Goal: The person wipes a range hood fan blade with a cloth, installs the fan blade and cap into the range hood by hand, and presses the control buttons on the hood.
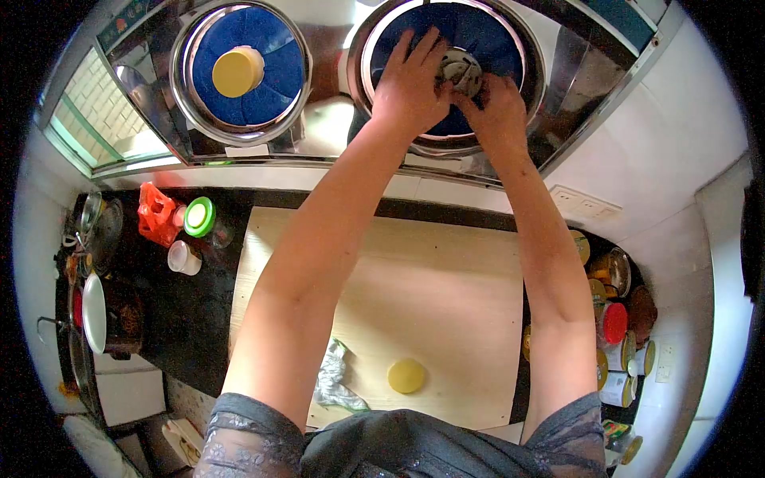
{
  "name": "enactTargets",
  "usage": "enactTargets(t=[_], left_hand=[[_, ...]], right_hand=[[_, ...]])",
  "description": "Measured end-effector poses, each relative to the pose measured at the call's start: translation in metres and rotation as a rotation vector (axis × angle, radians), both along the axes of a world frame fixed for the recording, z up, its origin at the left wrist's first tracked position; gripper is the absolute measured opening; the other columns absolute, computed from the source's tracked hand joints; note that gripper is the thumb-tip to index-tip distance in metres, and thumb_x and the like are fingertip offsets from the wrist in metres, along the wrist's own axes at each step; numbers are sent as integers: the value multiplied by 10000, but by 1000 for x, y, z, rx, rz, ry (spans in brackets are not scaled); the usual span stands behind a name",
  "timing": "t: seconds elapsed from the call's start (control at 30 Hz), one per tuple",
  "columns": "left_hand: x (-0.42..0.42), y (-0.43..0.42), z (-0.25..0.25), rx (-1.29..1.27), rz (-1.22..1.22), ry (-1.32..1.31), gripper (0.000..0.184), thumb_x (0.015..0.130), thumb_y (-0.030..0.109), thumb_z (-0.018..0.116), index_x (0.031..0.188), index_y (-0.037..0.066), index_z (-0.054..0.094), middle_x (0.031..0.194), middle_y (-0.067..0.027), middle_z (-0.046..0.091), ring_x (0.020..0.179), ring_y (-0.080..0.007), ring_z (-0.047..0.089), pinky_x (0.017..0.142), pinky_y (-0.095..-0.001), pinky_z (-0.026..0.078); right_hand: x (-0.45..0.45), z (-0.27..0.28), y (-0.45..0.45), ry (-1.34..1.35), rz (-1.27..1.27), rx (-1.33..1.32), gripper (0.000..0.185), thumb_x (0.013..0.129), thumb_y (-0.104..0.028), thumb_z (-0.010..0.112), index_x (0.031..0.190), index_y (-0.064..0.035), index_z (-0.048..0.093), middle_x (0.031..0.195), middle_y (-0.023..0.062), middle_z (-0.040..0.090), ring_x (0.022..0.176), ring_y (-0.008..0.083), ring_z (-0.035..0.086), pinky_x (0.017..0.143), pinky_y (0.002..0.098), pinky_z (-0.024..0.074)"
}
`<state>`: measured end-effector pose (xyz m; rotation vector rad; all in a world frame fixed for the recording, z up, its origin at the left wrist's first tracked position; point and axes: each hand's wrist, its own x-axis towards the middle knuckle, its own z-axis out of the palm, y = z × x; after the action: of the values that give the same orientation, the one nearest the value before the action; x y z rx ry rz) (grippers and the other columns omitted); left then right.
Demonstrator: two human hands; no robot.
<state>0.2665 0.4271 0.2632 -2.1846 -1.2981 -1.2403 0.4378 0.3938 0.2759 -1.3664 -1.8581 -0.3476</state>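
Note:
Both arms reach up to a range hood with two round blue openings. My left hand (412, 88) lies over the right blue opening (390, 36), its fingers spread beside the dark centre piece (460, 72). On the other side of that piece, my right hand (496, 111) has its fingers bent against the edge; what they grip, if anything, is hidden. A yellow round cup (237, 72) sits at the centre of the left blue opening (275, 48). Below, a yellow disc (406, 376) lies on the wooden board (430, 295), near a crumpled cloth (336, 381).
Left on the black counter (187, 319) are a red bag (158, 213), a green-rimmed container (199, 217), a white cup (184, 259) and a pot (125, 319). Several jars, one with a red lid (613, 323), stand at the right. A wall socket (584, 203) is beside my right forearm.

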Motion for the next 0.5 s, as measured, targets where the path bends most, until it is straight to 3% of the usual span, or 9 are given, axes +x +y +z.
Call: enactTargets(t=[0.2,0.4,0.47,0.5], left_hand=[[-19,-4,-11,-2,-117,-14,785,889,283,731,1563,91,378,1662,-130,294,1549,-341,236,1264,-437,280],[-27,-16,-9,-44,-126,5,852,882,279,751,1592,94,318,1686,-147,212,1558,-324,215,1276,-432,251],[-28,-15,-11,-13,-87,35,887,858,308,763,1589,73,320,1676,-204,227,1544,-412,214,1262,-483,237],[-28,-16,-11,-14,-88,35,887,858,308,763,1589,73,320,1676,-204,227,1544,-412,214,1262,-483,237]], right_hand=[[12,-7,-4,31,29,90,706,820,-286,857,1372,35,556,1198,242,614,984,373,687,857,461,579],[6,-2,-7,-11,50,23,754,815,-253,859,1461,-68,516,1285,216,567,1127,370,657,921,457,581],[2,-1,-7,-103,45,88,746,815,-225,853,1475,-133,517,1313,191,547,1167,376,636,939,463,577],[0,-1,-7,-103,44,86,746,815,-225,853,1475,-133,517,1313,191,547,1167,376,636,939,463,577]])
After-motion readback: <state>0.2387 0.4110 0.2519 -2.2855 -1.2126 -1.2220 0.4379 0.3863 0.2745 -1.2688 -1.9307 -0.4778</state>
